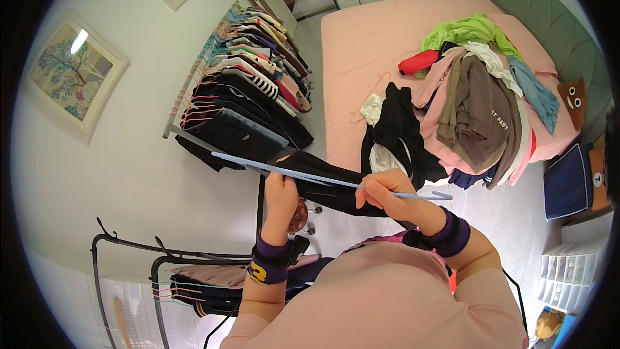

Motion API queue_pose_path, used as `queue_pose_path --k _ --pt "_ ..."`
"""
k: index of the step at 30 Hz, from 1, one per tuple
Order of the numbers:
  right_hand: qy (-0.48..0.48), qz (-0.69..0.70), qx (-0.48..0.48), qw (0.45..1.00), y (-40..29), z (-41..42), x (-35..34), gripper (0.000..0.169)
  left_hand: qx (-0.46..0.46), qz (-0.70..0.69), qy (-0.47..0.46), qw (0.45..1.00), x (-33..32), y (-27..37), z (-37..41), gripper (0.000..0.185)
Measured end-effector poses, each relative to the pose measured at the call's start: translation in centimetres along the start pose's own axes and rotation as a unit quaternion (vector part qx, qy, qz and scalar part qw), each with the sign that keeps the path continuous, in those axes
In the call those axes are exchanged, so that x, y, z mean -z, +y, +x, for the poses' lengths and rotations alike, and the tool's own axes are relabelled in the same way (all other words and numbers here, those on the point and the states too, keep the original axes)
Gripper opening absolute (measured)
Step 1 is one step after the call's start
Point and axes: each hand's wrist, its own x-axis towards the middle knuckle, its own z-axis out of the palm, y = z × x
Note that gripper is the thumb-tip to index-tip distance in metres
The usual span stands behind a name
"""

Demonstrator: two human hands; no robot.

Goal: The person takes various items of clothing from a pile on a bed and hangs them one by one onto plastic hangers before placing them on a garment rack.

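A light blue clothes hanger (310, 176) is held level in front of my chest, its hook end pointing right. My right hand (390, 193) grips it close to the hook. At the hanger's other half, my left hand (282, 195) is closed on the edge of a black garment (334, 198), with the hanger passing across the top of the fist. The black cloth stretches between both hands, beneath the hanger. Whether the left fingers also pinch the hanger cannot be made out. The garment's lower part is partly hidden by my hands and body.
A rail (186, 92) packed with hung clothes stands at the left. On the pink bed (348, 48) lie piled clothes (477, 102), a black garment (395, 121) and a pink hanger (356, 117). A black rack (203, 255) is at lower left, white drawers (566, 276) at lower right.
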Motion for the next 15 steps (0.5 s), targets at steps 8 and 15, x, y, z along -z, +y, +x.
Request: queue_pose_path --k 8,15 --pt "0.005 -0.016 -0.059 0.998 0.8 0.8 0.9 0.037 0.003 -0.061 0.000 0.998 -1.2 0.1 -1.1 0.030" --pt "-0.021 -0.041 -0.060 0.997 2.6 0.2 1.0 0.040 0.083 -0.075 -0.016 0.994 -0.2 -1.6 -0.7 0.025"
